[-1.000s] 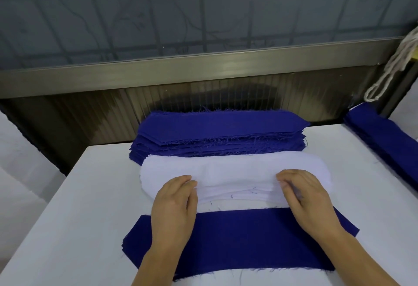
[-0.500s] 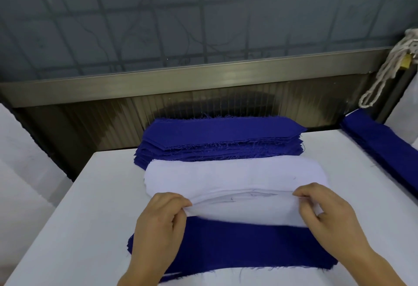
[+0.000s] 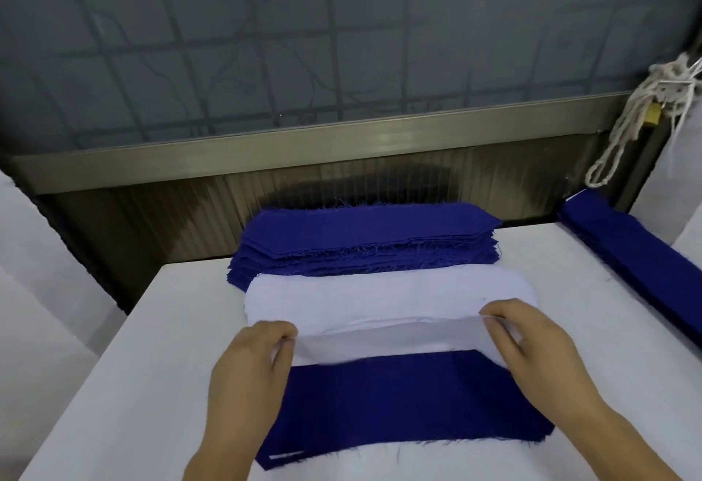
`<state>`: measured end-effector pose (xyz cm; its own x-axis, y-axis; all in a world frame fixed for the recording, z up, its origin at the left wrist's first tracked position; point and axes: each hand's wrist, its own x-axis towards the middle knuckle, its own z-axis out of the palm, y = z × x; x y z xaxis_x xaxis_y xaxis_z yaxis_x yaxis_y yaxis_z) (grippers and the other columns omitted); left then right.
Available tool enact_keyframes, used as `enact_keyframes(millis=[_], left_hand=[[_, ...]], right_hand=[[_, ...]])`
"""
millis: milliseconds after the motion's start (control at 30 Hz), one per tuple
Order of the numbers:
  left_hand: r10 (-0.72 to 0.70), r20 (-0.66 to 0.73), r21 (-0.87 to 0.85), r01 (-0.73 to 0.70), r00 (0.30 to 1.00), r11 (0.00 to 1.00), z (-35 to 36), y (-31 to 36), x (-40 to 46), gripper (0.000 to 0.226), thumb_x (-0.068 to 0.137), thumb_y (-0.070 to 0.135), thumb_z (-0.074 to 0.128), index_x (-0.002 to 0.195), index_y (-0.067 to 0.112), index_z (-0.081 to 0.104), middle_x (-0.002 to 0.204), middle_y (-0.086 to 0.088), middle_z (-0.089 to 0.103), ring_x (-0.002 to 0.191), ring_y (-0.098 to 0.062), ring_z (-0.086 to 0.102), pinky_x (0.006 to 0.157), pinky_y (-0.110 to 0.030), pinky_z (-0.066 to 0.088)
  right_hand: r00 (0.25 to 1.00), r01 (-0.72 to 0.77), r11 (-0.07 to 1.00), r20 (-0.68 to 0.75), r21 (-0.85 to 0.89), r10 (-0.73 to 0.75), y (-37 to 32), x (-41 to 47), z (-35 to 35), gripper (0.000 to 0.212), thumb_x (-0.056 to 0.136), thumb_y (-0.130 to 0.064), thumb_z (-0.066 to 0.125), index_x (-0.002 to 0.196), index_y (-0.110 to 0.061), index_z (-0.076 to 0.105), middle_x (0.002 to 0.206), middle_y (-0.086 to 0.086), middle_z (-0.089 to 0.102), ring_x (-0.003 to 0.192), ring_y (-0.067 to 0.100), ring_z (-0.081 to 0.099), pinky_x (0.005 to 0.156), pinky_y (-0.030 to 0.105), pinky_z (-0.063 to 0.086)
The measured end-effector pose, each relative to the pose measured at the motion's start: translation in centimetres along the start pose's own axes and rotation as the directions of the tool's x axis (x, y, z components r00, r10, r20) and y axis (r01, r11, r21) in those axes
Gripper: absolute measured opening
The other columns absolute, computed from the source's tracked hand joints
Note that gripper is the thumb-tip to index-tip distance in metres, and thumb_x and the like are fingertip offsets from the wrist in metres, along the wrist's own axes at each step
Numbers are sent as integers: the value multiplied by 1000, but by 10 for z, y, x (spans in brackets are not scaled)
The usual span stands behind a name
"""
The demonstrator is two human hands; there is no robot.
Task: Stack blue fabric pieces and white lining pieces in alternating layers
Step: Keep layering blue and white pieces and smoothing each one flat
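Note:
A thin white lining piece (image 3: 387, 343) is stretched between my hands, lifted off the white lining pile (image 3: 380, 296) and hanging over the far edge of the near blue stack (image 3: 402, 400). My left hand (image 3: 247, 370) pinches its left end and my right hand (image 3: 539, 351) pinches its right end. Behind the white pile lies a thick pile of blue fabric pieces (image 3: 364, 237) at the table's far edge.
The white table (image 3: 114, 385) carries all three piles. More blue fabric (image 3: 638, 252) lies along the right edge. A knotted white rope (image 3: 638, 119) hangs at the upper right. A metal rail and ribbed panel (image 3: 266, 153) stand behind the table.
Both hands pinched the top white lining piece, lifted it off its pile and drew it toward me over the near blue stack.

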<state>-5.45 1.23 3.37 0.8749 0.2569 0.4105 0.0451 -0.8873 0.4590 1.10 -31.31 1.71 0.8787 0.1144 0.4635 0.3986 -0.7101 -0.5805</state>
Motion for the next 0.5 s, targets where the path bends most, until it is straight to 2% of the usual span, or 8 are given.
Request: enact_keyframes(millis=[100, 133, 200, 267, 367, 433, 467, 500], left_hand=[[184, -136, 68, -176, 973, 982, -2, -10, -6, 18, 75, 6, 76, 88, 18, 73, 86, 10, 68, 77, 1, 49, 75, -14, 43], [273, -135, 70, -266, 952, 961, 0, -16, -11, 12, 79, 6, 70, 86, 16, 73, 86, 7, 69, 80, 1, 50, 77, -15, 44], [386, -54, 48, -384, 921, 922, 3, -29, -22, 22, 81, 14, 52, 79, 14, 73, 85, 7, 69, 81, -1, 52, 78, -16, 43], [447, 56, 37, -449, 893, 893, 9, -39, -31, 23, 75, 12, 50, 72, 19, 72, 81, 11, 68, 77, -2, 55, 73, -17, 43], [455, 186, -21, -459, 871, 888, 16, -43, -37, 34, 54, -9, 72, 65, 23, 67, 75, 17, 63, 70, 1, 53, 66, -15, 44], [426, 214, -53, -426, 879, 903, 19, -42, -38, 45, 44, -16, 76, 66, 23, 66, 78, 17, 63, 73, 2, 53, 67, -15, 45], [420, 212, -70, -415, 882, 907, 19, -42, -38, 47, 42, -17, 76, 68, 22, 67, 81, 17, 64, 76, 3, 53, 68, -15, 45], [421, 210, -85, -413, 882, 907, 21, -41, -38, 49, 41, -17, 76, 69, 22, 68, 84, 17, 64, 79, 3, 53, 70, -15, 45]], right_hand=[[965, 225, 972, -126, -64, -232, 4, -5, -2, 17, 97, -12, 49, 99, -15, 65, 98, -11, 64, 91, 2, 54, 83, 10, 41], [940, 312, 944, -109, -108, -323, 9, -8, -2, 20, 95, -12, 46, 98, -12, 66, 99, -6, 65, 92, 5, 54, 86, 13, 40], [872, 477, 855, -10, -206, -489, 20, -19, -2, 26, 92, -12, 42, 96, -11, 68, 99, 0, 67, 94, 12, 54, 88, 24, 40], [830, 557, 794, 133, -244, -542, 28, -30, 0, 42, 100, -18, 33, 89, -12, 73, 98, -1, 69, 95, 12, 53, 86, 28, 41], [842, 528, 817, 268, -233, -468, 31, -38, 2, 56, 104, -32, 24, 84, -18, 74, 98, -7, 69, 98, 6, 51, 86, 23, 42], [864, 485, 849, 263, -210, -429, 30, -38, 1, 24, 96, -24, 52, 85, -19, 73, 98, -10, 67, 98, 3, 51, 86, 20, 42], [875, 460, 864, 266, -205, -403, 33, -38, 1, 8, 82, -12, 70, 86, -18, 72, 98, -11, 66, 98, 2, 51, 86, 20, 42], [898, 407, 891, 268, -201, -350, 34, -38, 1, 28, 66, -1, 79, 85, -19, 71, 97, -12, 65, 97, 1, 52, 85, 20, 42]])
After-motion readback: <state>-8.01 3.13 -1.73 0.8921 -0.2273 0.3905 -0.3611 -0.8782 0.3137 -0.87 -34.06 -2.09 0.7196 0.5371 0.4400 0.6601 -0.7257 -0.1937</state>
